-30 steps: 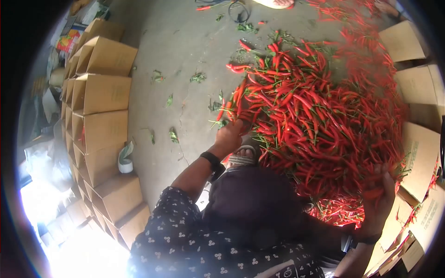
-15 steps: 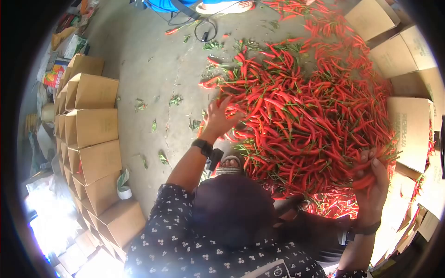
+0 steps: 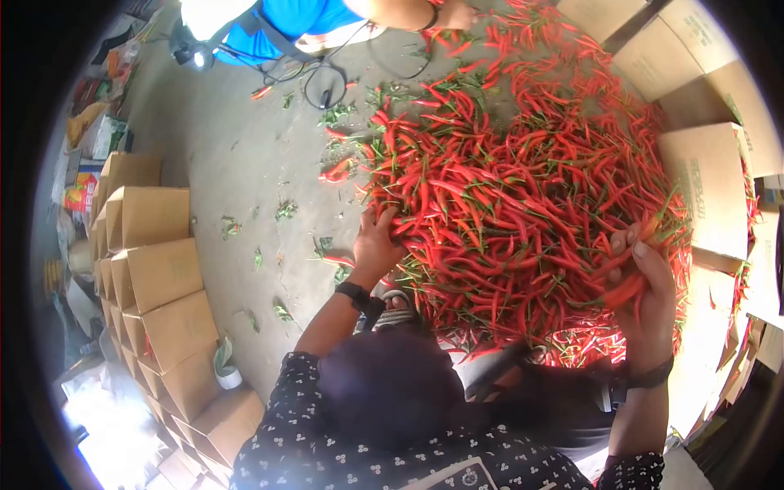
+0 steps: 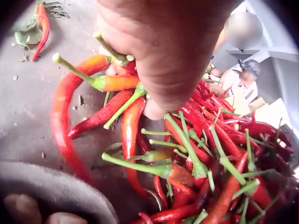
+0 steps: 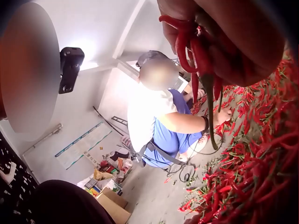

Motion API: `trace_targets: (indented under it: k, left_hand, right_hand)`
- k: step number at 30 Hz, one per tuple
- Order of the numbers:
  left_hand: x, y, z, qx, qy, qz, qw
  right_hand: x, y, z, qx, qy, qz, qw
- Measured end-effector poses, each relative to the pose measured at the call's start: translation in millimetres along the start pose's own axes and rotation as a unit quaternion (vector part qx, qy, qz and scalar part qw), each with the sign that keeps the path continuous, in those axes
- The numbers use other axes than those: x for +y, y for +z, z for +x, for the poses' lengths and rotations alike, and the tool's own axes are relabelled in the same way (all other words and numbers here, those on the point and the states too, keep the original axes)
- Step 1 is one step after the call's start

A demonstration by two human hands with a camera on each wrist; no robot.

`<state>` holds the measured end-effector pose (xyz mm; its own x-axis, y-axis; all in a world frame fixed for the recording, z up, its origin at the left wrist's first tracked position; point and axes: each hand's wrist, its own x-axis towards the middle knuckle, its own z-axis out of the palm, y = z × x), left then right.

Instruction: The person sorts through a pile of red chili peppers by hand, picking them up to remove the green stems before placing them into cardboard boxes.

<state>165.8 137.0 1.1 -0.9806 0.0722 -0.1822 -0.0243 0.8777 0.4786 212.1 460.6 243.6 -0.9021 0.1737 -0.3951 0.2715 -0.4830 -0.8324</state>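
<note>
A large heap of red chili peppers with green stems lies on the floor. My left hand is down at the heap's left edge. In the left wrist view its fingers curl over a few chili peppers, whose stems and tips stick out beneath. My right hand is raised over the heap's right side and holds a small bunch of chili peppers between curled fingers, tips hanging down. The palm side of the left hand is hidden.
Open cardboard boxes stand in a column at the left, and more boxes line the right. Another person in blue squats at the far side by a looped black cable. Leaf scraps dot the floor.
The left hand lifted with fingers spread, then came down at the heap's left edge. The right hand keeps its chili peppers. The head view shifted, bringing more of the other person into sight.
</note>
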Motion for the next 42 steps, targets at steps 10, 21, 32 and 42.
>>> trace_targets:
  k: [10,21,32,42]
  left_hand:
    - [8.4,-40.4,24.4,-0.075,-0.001,-0.107,0.991]
    - [215.2,-120.7,66.7,-0.209,0.275,-0.192,0.919]
    - [226.4,-36.4,133.1,-0.205,0.404,0.106,0.885]
    - [209.0,-2.6,123.4,-0.101,0.379,0.185,0.901]
  right_hand:
    - [-17.2,-23.1,-9.0,0.065,-0.061,0.027,0.996]
    - [-38.6,-27.8,-17.6,0.008,-0.104,0.098,0.990]
    - [-33.7,-18.3,-21.9,-0.006,-0.121,0.091,0.988]
    - [-12.0,-25.8,-9.9,0.056,-0.048,0.040,0.996]
